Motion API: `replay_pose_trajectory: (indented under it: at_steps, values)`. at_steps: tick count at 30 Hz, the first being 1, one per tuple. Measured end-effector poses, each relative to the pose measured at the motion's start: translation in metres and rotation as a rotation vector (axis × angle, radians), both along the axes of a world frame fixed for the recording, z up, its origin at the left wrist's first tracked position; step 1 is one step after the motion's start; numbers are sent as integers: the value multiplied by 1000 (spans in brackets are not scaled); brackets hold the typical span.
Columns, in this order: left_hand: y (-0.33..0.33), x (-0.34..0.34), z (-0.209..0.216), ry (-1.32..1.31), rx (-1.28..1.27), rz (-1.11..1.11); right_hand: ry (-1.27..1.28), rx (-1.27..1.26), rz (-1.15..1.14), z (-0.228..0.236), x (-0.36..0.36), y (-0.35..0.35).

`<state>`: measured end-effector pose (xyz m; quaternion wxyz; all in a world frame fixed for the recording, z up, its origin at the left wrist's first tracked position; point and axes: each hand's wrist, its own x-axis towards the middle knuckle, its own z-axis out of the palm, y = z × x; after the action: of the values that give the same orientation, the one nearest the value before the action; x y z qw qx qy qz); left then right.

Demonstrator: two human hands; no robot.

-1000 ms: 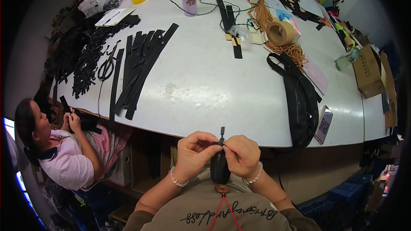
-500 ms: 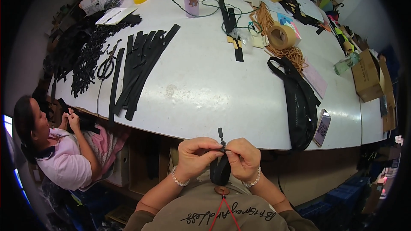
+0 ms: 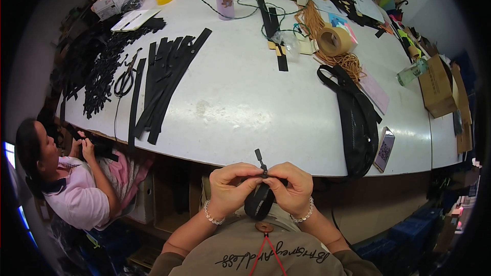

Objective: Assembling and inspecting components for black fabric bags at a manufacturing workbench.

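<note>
In front of my chest, at the table's near edge, both hands pinch a black zipper. My left hand [image 3: 228, 186] grips it between thumb and fingers. From the other side, my right hand [image 3: 292, 188] pinches close by, nearly touching the left. A black zipper pull [image 3: 259, 156] on a short cord sticks up above the fingertips. Below them the black zipper tape [image 3: 259, 202] hangs in a loop. The slider is mostly hidden by the fingers.
Black zipper strips [image 3: 166, 84] lie left on the white table [image 3: 245, 138], beside scissors [image 3: 125, 81] and heaped black pulls [image 3: 97, 84]. A black bag [image 3: 355, 128] and phone [image 3: 384, 149] lie right. A co-worker [image 3: 76, 184] sits at left.
Both hands still pinch the zipper. The pull now tilts more to the left, and the hanging loop of tape has shifted slightly left. The view has moved a little.
</note>
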<state>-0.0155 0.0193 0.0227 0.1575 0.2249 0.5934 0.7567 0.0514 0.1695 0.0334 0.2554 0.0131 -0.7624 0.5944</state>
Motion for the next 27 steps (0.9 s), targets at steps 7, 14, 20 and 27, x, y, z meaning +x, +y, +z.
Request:
replay_pose_trajectory:
  at_steps: [7, 14, 20, 27]
  values:
    - [2, 0, -5, -11, 30, -6, 31, 76, -49, -1, 2, 0]
    - [3, -2, -8, -42, 71, -44, 62, 100, -45, -1, -1, 1]
    - [3, -4, -13, -34, 101, -66, 26, 12, 3, -1, -1, 3]
    - [2, -4, -12, -30, 76, -50, 2, 122, -21, 8, 0, 4]
